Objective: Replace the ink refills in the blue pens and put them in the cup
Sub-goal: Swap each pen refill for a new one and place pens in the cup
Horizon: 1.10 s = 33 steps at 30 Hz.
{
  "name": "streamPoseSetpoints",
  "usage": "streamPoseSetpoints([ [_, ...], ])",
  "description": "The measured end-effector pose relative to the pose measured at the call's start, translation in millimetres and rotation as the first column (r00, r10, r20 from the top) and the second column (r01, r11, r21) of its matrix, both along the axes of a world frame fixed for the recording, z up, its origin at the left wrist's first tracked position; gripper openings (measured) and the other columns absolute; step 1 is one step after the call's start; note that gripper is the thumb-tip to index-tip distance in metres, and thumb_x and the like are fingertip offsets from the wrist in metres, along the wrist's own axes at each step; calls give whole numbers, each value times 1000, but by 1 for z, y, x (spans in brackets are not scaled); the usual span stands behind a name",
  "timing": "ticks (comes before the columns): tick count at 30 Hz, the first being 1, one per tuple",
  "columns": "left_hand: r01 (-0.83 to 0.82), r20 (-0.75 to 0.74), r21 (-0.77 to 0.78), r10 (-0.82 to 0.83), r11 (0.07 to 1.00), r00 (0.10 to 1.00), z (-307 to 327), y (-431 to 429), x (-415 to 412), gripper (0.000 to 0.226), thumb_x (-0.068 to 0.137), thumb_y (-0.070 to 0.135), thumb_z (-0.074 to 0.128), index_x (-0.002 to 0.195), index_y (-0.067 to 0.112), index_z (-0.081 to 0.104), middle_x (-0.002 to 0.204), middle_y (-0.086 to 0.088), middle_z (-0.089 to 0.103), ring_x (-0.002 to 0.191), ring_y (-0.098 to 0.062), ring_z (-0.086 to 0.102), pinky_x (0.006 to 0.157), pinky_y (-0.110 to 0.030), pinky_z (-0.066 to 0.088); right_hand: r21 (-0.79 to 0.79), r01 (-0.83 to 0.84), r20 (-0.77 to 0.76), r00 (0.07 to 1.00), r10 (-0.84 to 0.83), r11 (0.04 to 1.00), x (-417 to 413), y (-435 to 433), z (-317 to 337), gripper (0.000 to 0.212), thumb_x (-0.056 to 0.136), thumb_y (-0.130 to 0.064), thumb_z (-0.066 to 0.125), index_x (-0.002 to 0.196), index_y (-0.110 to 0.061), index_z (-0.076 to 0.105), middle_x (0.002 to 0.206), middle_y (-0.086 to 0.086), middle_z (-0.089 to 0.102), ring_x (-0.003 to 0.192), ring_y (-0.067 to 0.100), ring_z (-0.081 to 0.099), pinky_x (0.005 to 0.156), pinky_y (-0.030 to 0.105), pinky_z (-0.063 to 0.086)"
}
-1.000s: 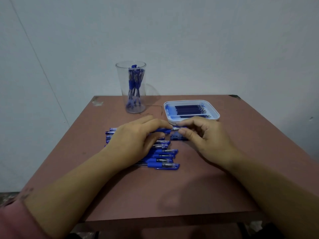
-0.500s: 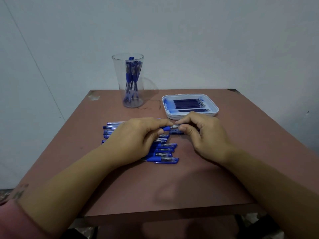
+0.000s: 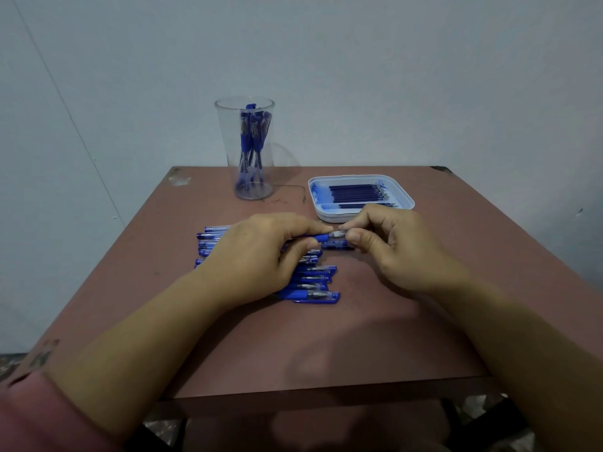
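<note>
**Reader:** Where does the pen being serviced lie, and how is it oriented?

**Legend:** The slim blue plastic pen (image 3: 321, 237) is held between the two hands, just above the row of matching blue pens (image 3: 315, 288) lying on the reddish-brown table (image 3: 326, 347). Its long axis runs left to right, roughly parallel to the table's near edge. The silvery tip cone (image 3: 337, 235) points toward the right hand (image 3: 394, 249).

**Reader:** What do the fingers show?

**Legend:** The left hand (image 3: 257, 256) is palm-down. Its fingers curl round the pen's body and blue grip, with the forefinger along the top and the thumb beneath. The right hand pinches the tip cone between thumb and forefinger, and its remaining fingers are loosely curled in. Both forearms converge on the pen from the near corners of the view.

**Reader:** Which relation governs the coming move?

**Legend:** Judged from the pose, the tip is to be unscrewed or drawn off along the pen's axis, so any pull would run rightward, away from the left hand. The white rounded-rectangular tray (image 3: 326, 216) of dark blue ink refills (image 3: 355, 192) sits just beyond the right hand, which makes that hand the nearer one for fetching a refill. The tall clear plastic cup (image 3: 230, 141), holding several upright pens (image 3: 251, 138), stands farther back on the left hand's side.
</note>
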<state>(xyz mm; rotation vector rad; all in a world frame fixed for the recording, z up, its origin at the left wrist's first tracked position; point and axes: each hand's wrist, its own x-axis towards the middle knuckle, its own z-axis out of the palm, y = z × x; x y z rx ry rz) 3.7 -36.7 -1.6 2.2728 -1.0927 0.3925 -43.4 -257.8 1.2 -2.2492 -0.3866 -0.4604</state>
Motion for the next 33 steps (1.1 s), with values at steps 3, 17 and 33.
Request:
streamPoseSetpoints([
  [3,29,-137,-7,-30,1000,990,1,-1,-1,35,94,38,48,126,45,60,116,18,69,105,-3,63,88,-38,54,-23,-12,24,1000,13,1000,-2,3,1,16,91,-11,63,86,-26,66,78,-34,63,75,-4,61,67,10,43],
  [17,-137,128,-66,145,988,981,1,18,17,26,87,38,71,112,39,72,101,18,72,87,-8,67,73,-33,56,-101,78,69,995,-71,992,-1,-11,1,18,85,-11,72,91,-27,68,80,-4,69,73,11,60,66,14,48],
  [33,-75,146,-47,82,996,986,0,19,18,23,83,37,76,106,38,74,88,22,69,74,1,58,66,-24,49,-226,-51,-55,998,39,973,-6,-13,2,13,72,-25,64,84,-29,62,82,-15,63,77,9,59,67,19,45],
])
